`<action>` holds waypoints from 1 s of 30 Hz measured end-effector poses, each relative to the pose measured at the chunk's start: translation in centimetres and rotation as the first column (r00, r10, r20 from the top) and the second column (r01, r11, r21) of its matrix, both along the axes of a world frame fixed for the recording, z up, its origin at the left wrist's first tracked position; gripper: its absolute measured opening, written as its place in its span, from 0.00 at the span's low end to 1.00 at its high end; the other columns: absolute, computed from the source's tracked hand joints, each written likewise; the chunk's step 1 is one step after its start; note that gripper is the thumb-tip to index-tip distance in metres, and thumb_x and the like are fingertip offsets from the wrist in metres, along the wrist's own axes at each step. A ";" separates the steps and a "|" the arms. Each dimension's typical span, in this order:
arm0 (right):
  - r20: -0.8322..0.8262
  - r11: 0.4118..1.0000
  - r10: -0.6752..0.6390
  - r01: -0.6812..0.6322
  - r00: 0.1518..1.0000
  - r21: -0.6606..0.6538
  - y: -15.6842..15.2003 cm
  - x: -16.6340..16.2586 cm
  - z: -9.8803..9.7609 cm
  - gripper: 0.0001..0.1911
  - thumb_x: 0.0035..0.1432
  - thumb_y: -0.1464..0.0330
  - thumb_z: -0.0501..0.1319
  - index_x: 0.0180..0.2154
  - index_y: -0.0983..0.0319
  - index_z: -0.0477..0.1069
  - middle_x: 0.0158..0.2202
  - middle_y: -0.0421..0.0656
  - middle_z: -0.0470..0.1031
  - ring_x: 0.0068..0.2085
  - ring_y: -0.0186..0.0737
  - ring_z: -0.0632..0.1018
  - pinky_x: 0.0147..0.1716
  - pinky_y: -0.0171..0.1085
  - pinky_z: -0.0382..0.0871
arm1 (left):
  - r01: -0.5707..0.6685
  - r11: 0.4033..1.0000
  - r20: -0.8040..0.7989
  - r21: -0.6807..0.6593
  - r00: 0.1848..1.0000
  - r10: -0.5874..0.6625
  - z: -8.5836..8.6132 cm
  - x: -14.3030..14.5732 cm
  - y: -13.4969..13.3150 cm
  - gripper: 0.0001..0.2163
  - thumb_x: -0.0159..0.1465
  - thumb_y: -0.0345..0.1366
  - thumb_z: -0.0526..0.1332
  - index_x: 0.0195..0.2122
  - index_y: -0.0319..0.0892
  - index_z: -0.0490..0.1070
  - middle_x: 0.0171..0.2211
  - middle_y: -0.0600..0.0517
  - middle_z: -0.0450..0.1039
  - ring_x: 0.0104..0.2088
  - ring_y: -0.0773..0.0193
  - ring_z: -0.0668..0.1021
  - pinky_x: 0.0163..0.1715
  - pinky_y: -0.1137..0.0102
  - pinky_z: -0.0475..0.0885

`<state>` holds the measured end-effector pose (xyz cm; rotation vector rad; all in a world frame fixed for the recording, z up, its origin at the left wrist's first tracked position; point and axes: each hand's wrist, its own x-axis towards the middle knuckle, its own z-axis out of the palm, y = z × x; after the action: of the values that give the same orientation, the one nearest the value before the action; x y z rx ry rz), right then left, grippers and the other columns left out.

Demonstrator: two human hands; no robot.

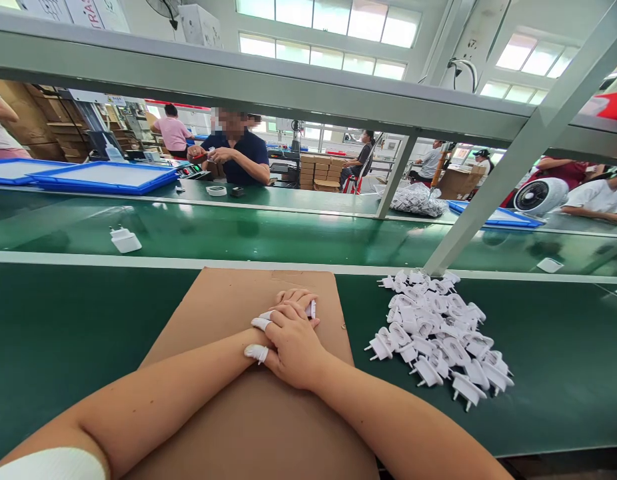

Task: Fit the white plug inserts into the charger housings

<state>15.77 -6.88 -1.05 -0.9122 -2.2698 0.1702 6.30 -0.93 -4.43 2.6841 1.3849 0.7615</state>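
My left hand lies on a brown cardboard sheet, partly hidden beneath my other hand. A small white plastic part shows at its fingers, which seem curled round it; most of the part is covered. My right hand rests across the back of my left hand and wrist, its thumb spread and its fingers laid over. White finger covers are on the right thumb and a finger beside it. Right of the cardboard lies a heap of white plug housings with pins.
A green conveyor belt runs beyond the bench, carrying a white plug adapter and another white piece. A metal shelf frame crosses above, with a slanting post at right. Blue trays and a co-worker are opposite.
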 end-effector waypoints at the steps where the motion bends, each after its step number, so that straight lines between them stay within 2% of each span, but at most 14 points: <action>1: 0.001 1.000 0.000 0.000 1.000 0.002 0.0 0.0 0.0 0.27 0.68 0.49 0.58 0.55 0.63 0.74 0.47 0.49 0.78 0.53 0.50 0.71 0.62 0.50 0.60 | -0.003 1.000 0.003 0.000 1.000 0.003 0.0 0.0 0.0 0.28 0.57 0.40 0.72 0.59 0.50 0.69 0.59 0.53 0.73 0.60 0.58 0.71 0.60 0.57 0.60; 11: 0.015 1.000 -0.001 0.001 1.000 0.002 0.1 0.0 -0.1 0.27 0.67 0.50 0.59 0.56 0.63 0.74 0.47 0.49 0.78 0.53 0.50 0.71 0.62 0.49 0.60 | 0.012 1.000 -0.010 -0.004 1.000 -0.012 0.4 0.0 -0.1 0.27 0.59 0.39 0.71 0.59 0.49 0.68 0.59 0.53 0.73 0.60 0.59 0.71 0.60 0.57 0.59; 30: 0.043 1.000 0.007 -0.006 0.999 -0.023 0.0 0.0 0.0 0.27 0.68 0.50 0.58 0.57 0.62 0.73 0.48 0.49 0.78 0.54 0.50 0.71 0.63 0.50 0.58 | 0.031 0.999 -0.006 -0.028 0.999 -0.031 -0.4 -0.3 0.7 0.27 0.59 0.42 0.70 0.59 0.51 0.68 0.58 0.54 0.73 0.60 0.56 0.71 0.59 0.57 0.59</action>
<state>15.74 -6.86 -1.01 -0.9283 -2.3146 0.1812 5.99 -0.27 -4.80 2.6834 1.3413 0.7259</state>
